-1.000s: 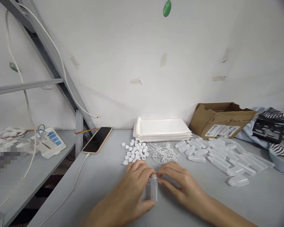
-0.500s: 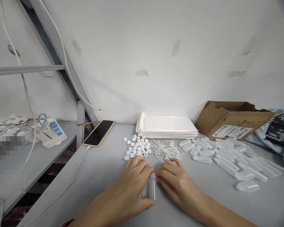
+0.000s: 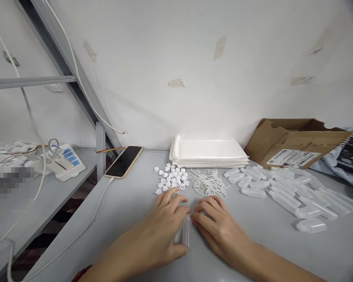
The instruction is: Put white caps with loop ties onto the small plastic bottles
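Observation:
My left hand (image 3: pixel 161 227) has its thumb at the base and its fingers at the top of a small clear plastic bottle (image 3: pixel 187 234). A second clear bottle shows partly beside it, mostly covered by that hand. On the other side, my right hand (image 3: pixel 216 219) has its fingertips pressed together close to the bottle's upper end; what they pinch, if anything, is hidden. Just beyond my left fingers lies a pile of small white caps (image 3: pixel 172 178), some with thin needle tips. White elastic cords (image 3: pixel 208 182) lie tangled beyond my right hand.
Many loose clear bottles (image 3: pixel 285 192) spread over the right side of the table. White padded envelopes (image 3: pixel 210 152) are stacked by the wall, left of an open cardboard box (image 3: pixel 294 143). A phone (image 3: pixel 124 162) with a charging cable lies at the left.
My left fingers have lifted and spread a little along the bottle. The right hand stays pinched beside it. The whole view has shifted slightly.

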